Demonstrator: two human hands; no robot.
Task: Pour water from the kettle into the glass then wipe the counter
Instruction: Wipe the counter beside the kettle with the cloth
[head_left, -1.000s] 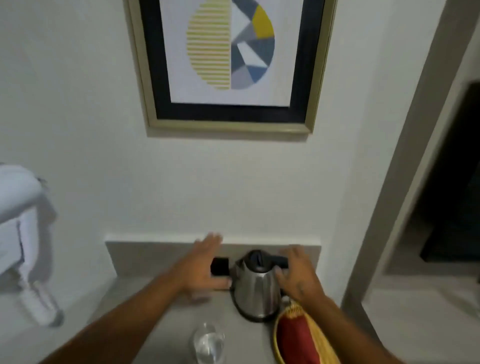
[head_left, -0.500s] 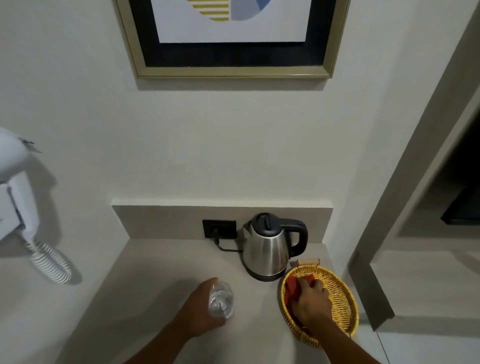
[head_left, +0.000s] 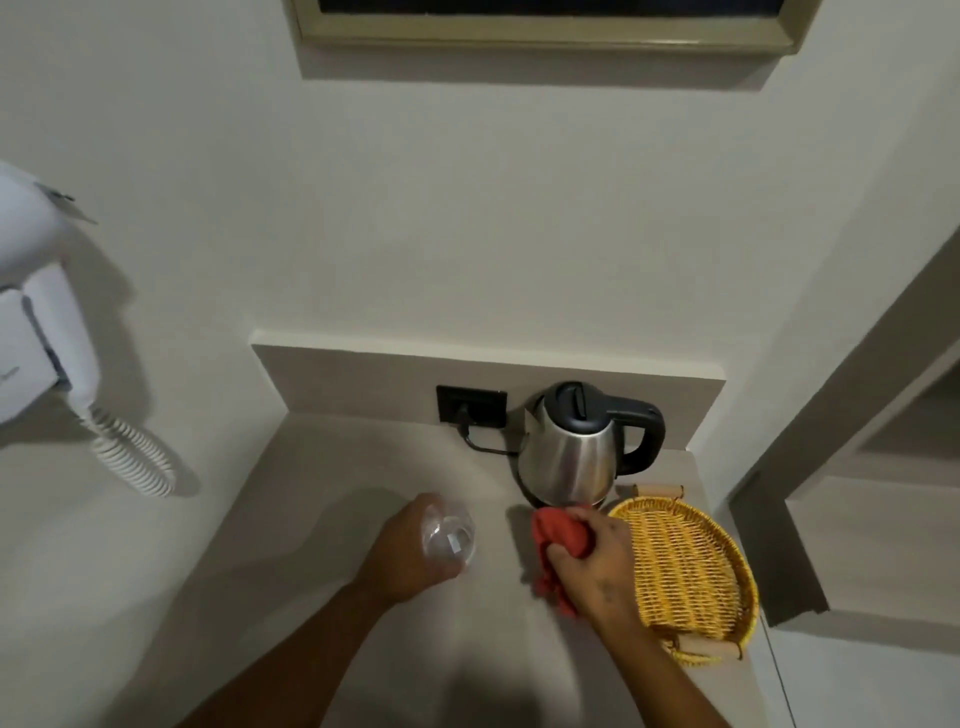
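A steel kettle (head_left: 569, 460) with a black lid and handle stands on its base at the back right of the beige counter (head_left: 332, 483). My left hand (head_left: 410, 556) is wrapped around a clear glass (head_left: 449, 532) that sits left of the kettle. My right hand (head_left: 597, 564) grips a red cloth (head_left: 558, 532), held just above the counter in front of the kettle, left of the basket.
A woven yellow basket (head_left: 691, 571) lies at the counter's right edge. The kettle's cord runs to a black wall socket (head_left: 470, 410). A white wall-mounted hair dryer (head_left: 41, 332) with a coiled cord hangs at the left. A picture frame (head_left: 545, 31) hangs above.
My right hand has lifted the red cloth out of the basket and moved it left, in front of the kettle. My left hand stays on the glass. The view tilted further down.
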